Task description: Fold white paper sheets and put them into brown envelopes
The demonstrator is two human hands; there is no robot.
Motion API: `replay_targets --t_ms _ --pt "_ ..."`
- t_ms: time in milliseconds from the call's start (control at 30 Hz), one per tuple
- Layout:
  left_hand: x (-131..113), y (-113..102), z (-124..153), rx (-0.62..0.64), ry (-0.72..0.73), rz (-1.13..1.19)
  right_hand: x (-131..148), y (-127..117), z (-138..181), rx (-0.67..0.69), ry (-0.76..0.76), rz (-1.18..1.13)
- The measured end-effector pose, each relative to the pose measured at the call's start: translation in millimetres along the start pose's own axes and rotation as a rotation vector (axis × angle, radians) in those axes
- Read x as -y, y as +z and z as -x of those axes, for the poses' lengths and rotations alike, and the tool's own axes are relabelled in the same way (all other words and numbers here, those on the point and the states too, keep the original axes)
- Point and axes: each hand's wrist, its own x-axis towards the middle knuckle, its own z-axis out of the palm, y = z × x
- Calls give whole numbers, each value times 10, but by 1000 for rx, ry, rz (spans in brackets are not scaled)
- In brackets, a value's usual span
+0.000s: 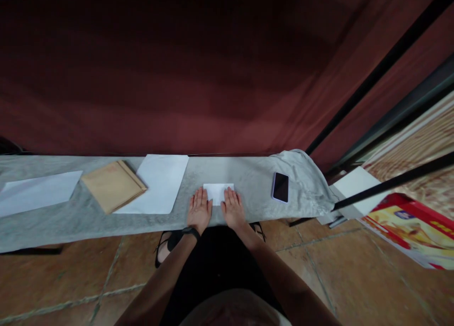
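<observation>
A small white piece of paper point(217, 192), perhaps folded, lies on the grey cloth-covered table point(253, 174) in front of me. My left hand point(199, 210) rests flat over its left edge, fingers stretched out. Over the right edge lies my right hand point(232, 209), also flat with fingers extended. Both palms reach past the paper onto the cloth. The sheet's middle shows between the two thumbs; its side edges are partly covered by my fingers.
Left of me lie white sheets point(161, 184), a stack of brown envelopes point(111, 186) overlapping them, and another white sheet point(39, 192). A phone point(280, 188) sits to the right. Beyond the table's right end are a red-and-yellow box point(413, 229) and black metal bars point(383, 56).
</observation>
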Motion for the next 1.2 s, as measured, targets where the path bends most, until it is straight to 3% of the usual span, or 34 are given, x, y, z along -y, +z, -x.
replay_targets --t_ms 200,433,567,667,767,833,967,1067,1200 --pt "-16 -52 194 114 132 -24 49 -46 229 -22 -8 26" --pt "141 -155 314 57 117 -32 -50 -194 307 13 -16 39" --pt "-116 -126 145 60 171 -8 -49 -193 311 20 -17 42" --pt "-413 -8 -63 210 300 36 -52 -177 306 52 -29 55" --pt "-548 108 -207 287 292 56 -65 -159 319 78 -32 57" --pt "-489 134 -236 273 253 53 -89 -160 325 69 -23 50" --pt "-143 52 -187 212 179 20 -189 -235 177 40 -13 -33" --pt "76 -33 -131 158 142 9 -272 -316 -155 50 15 -94" --pt "135 -70 -88 111 95 23 -305 -339 -656 150 -4 -48"
